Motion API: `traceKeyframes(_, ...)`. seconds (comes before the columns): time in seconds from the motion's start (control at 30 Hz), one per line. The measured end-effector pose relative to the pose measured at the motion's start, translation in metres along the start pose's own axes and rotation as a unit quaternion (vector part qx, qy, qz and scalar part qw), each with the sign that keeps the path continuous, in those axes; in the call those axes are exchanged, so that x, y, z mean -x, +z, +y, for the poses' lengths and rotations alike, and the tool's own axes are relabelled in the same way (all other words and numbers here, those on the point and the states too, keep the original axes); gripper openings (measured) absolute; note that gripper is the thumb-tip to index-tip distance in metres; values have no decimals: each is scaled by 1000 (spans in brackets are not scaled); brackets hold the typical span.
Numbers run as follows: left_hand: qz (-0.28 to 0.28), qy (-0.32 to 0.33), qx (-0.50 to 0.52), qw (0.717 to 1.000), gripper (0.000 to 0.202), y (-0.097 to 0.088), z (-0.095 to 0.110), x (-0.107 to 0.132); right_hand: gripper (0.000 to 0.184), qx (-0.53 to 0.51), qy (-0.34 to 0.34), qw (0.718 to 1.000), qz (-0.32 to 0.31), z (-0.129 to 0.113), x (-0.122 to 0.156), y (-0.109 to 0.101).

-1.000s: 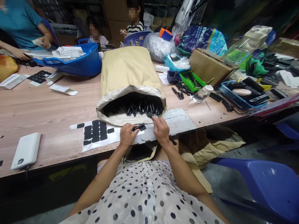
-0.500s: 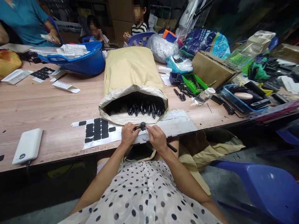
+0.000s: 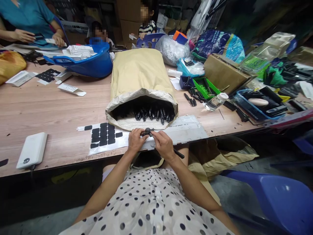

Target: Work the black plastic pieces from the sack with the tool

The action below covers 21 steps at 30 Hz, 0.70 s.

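My left hand (image 3: 135, 140) and my right hand (image 3: 163, 144) meet at the table's near edge, both pinched on a small black part (image 3: 147, 132) with a round head. A thin black stem (image 3: 179, 154) sticks out below my right palm. Just beyond the hands lies a tan paper sack (image 3: 140, 85) on its side, its open mouth full of black parts (image 3: 151, 114). A white sheet with black adhesive pads (image 3: 103, 137) lies left of my left hand.
A white power bank (image 3: 32, 150) lies at the near left. A blue tub (image 3: 84, 62) with white cartons stands at the back left, where another person's hands work. Trays, boxes, a plastic bottle (image 3: 216, 101) and bags crowd the right side. A blue chair (image 3: 276, 199) stands at lower right.
My right hand has come down from the sack's mouth and joined my left hand on the black part. The view has shifted slightly.
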<state>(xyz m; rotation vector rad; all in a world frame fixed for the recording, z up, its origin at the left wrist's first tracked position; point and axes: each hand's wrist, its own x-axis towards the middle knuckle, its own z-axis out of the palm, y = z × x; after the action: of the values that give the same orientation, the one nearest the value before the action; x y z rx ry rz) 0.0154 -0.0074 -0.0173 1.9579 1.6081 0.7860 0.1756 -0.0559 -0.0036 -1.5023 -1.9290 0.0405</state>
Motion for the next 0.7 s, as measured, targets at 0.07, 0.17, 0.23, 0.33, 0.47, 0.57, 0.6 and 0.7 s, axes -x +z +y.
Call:
traceKeyframes(0.07,-2,6,-2,1000,11,0,1,0,34,5,15,1000,10,8,-5,-1)
traceKeyframes(0.17,3,10,-6,1000,14,0,2,1,34,36,32,998,27,25,-11,-1)
traceKeyframes(0.23,3,10,-9,1000,15,0,2,1,32,67,34,997,29,37,-13,1)
traceKeyframes(0.33,1,7,-10,1000,11,1,0,1,30,107,35,993,25,50,-12,7)
traceKeyframes(0.47,4,5,-6,1000,10,1,-2,2,28,133,41,990,34,57,-7,16)
traceKeyframes(0.57,7,6,1,1000,10,1,-4,1,29,145,50,987,45,56,-5,21)
traceKeyframes(0.6,8,4,5,1000,10,1,-3,1,29,149,53,986,48,55,-4,22)
traceKeyframes(0.7,8,-4,24,1000,13,-4,0,3,28,159,58,984,55,53,-4,24)
